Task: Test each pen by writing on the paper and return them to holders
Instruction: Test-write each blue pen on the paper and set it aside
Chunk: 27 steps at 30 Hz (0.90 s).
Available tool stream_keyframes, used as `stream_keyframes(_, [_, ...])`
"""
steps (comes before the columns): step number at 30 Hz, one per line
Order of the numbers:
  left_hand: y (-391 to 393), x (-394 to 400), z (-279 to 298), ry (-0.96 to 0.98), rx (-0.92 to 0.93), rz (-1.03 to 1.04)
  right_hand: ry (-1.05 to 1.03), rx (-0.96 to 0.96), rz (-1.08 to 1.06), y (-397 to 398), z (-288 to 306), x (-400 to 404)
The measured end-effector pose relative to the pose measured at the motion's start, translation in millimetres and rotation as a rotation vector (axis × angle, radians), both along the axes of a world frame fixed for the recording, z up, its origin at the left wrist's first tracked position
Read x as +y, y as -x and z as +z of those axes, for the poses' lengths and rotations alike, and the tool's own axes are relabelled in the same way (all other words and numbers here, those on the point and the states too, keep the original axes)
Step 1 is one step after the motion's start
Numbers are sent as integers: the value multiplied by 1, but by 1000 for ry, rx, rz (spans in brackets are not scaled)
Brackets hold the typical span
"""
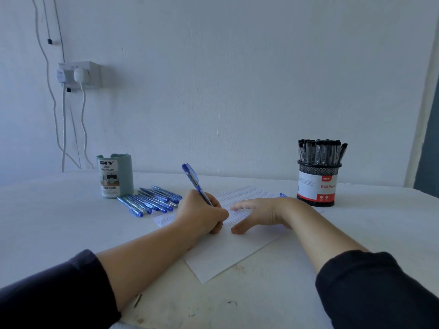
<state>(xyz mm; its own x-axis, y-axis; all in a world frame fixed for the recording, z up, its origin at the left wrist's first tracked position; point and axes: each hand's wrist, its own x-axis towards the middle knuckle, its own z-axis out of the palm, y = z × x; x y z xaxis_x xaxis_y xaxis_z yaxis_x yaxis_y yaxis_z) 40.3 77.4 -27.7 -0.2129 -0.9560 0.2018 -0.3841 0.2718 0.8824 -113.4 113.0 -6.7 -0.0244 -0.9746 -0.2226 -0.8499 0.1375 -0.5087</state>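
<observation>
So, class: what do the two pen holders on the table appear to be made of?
Green holder: looks like matte plastic, with smooth opaque walls and a paper label. Black holder: seems to be wire mesh, probably metal, its open lattice showing above a printed wrap.

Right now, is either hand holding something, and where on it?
The left hand grips a blue pen near its tip. The right hand holds nothing, resting flat on the paper.

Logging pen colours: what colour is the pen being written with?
Blue pen, translucent barrel, gripped in the left hand; head view.
</observation>
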Motion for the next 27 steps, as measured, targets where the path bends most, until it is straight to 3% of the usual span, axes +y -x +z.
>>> stream_keyframes(27, [1, 4, 2, -19, 6, -4, -2, -15, -15, 1, -1, -1])
